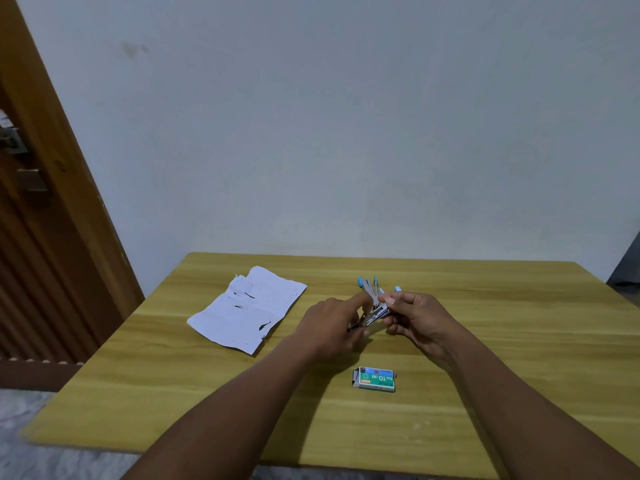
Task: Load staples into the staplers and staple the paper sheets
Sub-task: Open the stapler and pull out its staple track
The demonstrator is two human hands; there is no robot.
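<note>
Both hands meet over the middle of a wooden table (485, 375) — yellowish laminate, straight grain, matte finish, square corners. The left hand (329, 327) is curled around one end of a stapler (375, 311), index finger stretched along the top of it. The right hand (414, 318) pinches the other end between thumb and fingertips; the remaining fingers are bent inward.

Stapler: small, shiny metal body, hinged open so the thin steel parts fan upward. Light blue plastic tips stick out just beyond the fingers of both hands. Whether there is one stapler or two bunched together cannot be told — the hands cover most of it. It is lifted a little off the tabletop, held between the two hands.

Paper sheets (247, 310): to the left of the left hand, near it but apart, lying flat on the table. White, thin, creased, ragged far edge, a few dark marks on the surface. Sheets are loosely stacked and skewed.

Staple box (375, 378): small flat cardboard rectangle, green label reading "No 10-1M", seen upside down, left flap partly open. It sits on the table nearer the person than both hands, below the gap between the wrists.
</note>
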